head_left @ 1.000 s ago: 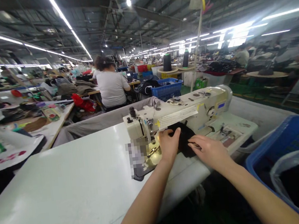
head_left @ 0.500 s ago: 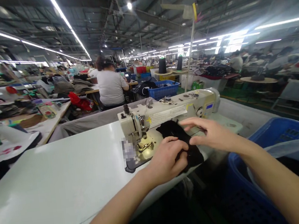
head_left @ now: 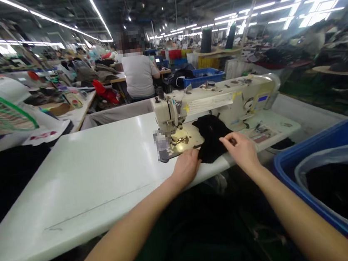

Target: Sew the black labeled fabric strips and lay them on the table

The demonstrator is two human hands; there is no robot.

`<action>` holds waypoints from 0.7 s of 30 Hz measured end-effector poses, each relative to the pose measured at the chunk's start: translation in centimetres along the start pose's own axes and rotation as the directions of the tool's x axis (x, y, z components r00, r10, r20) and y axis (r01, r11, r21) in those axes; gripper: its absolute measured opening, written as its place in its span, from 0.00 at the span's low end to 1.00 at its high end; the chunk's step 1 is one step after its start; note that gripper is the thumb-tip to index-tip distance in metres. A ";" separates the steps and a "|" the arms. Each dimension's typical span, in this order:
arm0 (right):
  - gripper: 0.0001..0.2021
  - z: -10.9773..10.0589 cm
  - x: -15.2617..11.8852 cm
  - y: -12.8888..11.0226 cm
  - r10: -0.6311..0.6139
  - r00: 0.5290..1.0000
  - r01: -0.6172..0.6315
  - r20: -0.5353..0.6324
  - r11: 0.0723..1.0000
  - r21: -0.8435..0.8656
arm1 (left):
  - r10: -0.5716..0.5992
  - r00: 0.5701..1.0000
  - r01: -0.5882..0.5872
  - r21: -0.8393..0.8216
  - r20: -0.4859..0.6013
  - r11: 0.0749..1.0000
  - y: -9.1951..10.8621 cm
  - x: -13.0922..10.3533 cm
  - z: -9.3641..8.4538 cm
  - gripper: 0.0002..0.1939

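Observation:
A piece of black fabric [head_left: 212, 136] lies on the bed of a cream sewing machine [head_left: 208, 97], to the right of its needle area. My left hand [head_left: 187, 165] is closed at the near left edge of the fabric, its fingertips partly hidden against the dark cloth. With thumb and forefinger together, my right hand [head_left: 241, 150] pinches the fabric's right edge. The metal needle plate [head_left: 179, 140] shows bare just left of the cloth.
The pale tabletop [head_left: 102, 163] stretches left of the machine. A blue basket [head_left: 279, 160] with a liner and dark cloth stands at my right. A green-rimmed fan [head_left: 1, 104] is at the left. A person in a grey shirt [head_left: 138, 73] sits ahead, near another blue basket [head_left: 204, 76].
My right hand has come down from above the cloth and closed on its right edge. My left hand has moved from on top of the fabric to its near left edge. The view has shifted.

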State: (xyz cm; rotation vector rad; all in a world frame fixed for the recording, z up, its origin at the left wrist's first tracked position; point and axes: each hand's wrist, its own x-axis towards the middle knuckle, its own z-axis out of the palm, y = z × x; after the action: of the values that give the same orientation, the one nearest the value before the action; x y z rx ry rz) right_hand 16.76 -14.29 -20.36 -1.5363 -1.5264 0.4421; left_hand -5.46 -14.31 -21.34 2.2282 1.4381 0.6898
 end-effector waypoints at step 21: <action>0.20 3.4 -15.9 7.3 0.346 0.900 -0.396 0.263 0.903 0.168 | -0.239 0.971 0.216 -0.467 0.011 0.858 -1.2 -1.5 -4.6 0.19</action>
State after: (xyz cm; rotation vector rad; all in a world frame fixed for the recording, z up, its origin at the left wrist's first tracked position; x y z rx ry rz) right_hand 15.76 -26.69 -33.08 -1.6468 -1.2930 1.0066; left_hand -9.62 -14.94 -18.59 1.6534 1.3539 0.9012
